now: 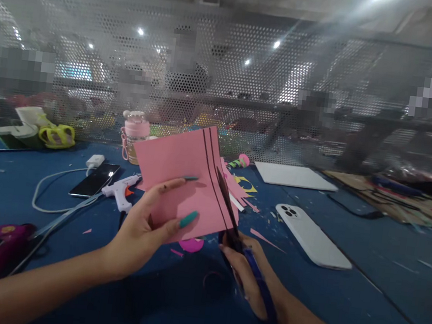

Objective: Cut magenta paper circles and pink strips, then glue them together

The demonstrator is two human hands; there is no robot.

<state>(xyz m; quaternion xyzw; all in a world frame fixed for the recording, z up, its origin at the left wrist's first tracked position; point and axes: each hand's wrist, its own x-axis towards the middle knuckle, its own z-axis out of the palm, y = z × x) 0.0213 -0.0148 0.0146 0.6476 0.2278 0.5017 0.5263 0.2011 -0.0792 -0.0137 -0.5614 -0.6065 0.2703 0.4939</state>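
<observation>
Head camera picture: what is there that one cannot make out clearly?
All in the head view:
- Left hand: some fingers, hidden behind the pink paper sheet.
- Purple-and-black plastic device: cut off by left edge.
- Whatever is beyond the grey perforated metal screen: blurred, behind mesh.

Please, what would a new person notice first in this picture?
Probably the bright pink paper with two dark lines, held up in the middle by the left hand. Next, the scissors in the right hand, at the paper's right side. Then perhaps the white phone, lying on the blue table at right.
</observation>
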